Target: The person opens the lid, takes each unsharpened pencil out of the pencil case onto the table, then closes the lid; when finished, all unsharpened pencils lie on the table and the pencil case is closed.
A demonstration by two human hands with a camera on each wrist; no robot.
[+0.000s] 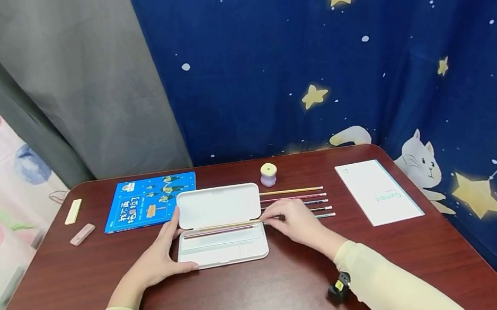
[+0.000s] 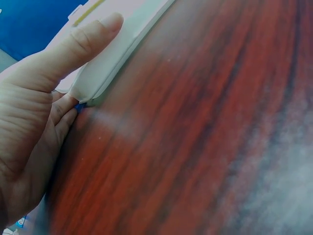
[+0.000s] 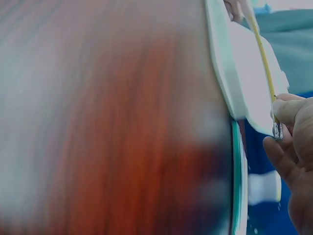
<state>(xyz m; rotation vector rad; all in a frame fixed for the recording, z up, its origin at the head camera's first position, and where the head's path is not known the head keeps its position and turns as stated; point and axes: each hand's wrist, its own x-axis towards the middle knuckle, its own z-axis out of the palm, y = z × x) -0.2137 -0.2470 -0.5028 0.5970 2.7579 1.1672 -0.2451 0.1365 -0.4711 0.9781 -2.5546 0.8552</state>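
A white pencil case [image 1: 225,254] lies with its lid [image 1: 218,206] folded back; a few pencils lie along its hinge side. My left hand [image 1: 158,259] holds the case's left end, thumb on the front corner and fingers at the back, as the left wrist view also shows (hand [image 2: 34,98]). At the case's right end my right hand [image 1: 297,221] pinches a pencil near its end. In the right wrist view this pencil [image 3: 264,61] is yellow with a silver ferrule, held between thumb and fingers of the hand [image 3: 298,142], over the case.
Several pencils [image 1: 300,197] lie in a row right of the case. Behind them stands a purple and cream object [image 1: 268,174]. A blue book [image 1: 140,206] is behind left, with a cream bar [image 1: 73,211] and a pink eraser [image 1: 82,234] farther left. A white booklet [image 1: 379,191] lies right.
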